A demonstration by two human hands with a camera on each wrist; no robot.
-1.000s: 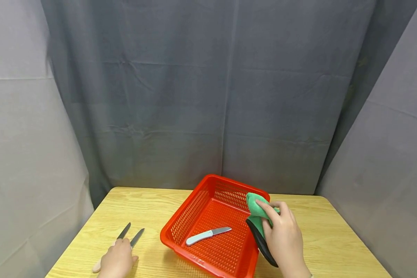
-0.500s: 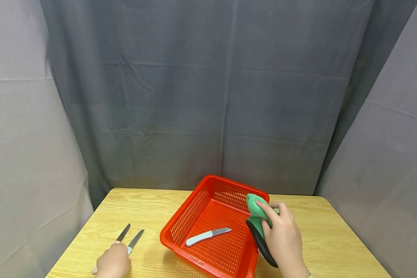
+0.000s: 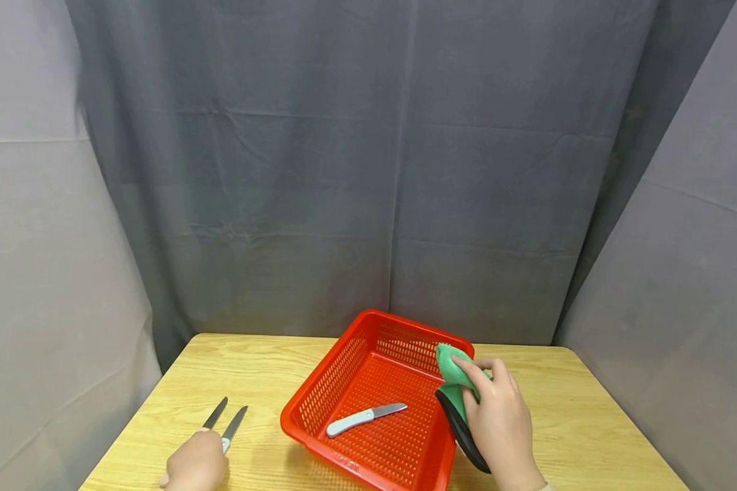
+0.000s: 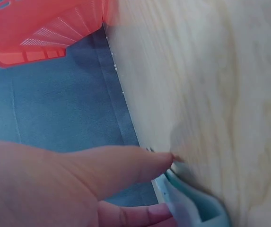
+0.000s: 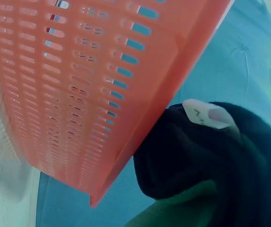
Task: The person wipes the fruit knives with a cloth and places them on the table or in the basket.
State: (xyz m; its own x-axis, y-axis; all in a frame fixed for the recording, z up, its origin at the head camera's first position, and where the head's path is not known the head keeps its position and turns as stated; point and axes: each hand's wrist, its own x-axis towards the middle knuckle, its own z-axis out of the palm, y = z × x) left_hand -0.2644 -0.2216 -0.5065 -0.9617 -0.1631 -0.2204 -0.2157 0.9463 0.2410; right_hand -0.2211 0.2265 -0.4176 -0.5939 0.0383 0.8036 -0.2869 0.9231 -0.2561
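My left hand (image 3: 196,464) lies over two knives at the table's left. In the left wrist view its thumb and fingers pinch a pale knife handle (image 4: 192,203). Ahead of the knuckles point the left knife's blade (image 3: 217,412) and the right knife's blade (image 3: 236,421). A third knife (image 3: 367,419), white-handled, lies in the red plastic basket (image 3: 301,440). My right hand (image 3: 500,423) holds a green cloth (image 3: 451,365) with a black edge at the basket's right rim. A white tag (image 5: 206,113) shows on the cloth in the right wrist view.
The basket stands in the middle of the wooden table (image 3: 589,423), its far corner near the back edge. A grey curtain (image 3: 319,170) hangs behind, with pale cloth walls at both sides.
My left hand has drawn slightly down and left, and its thumb is now hidden in the head view. More of the right knife's handle shows. My right hand and the cloth have stayed put.
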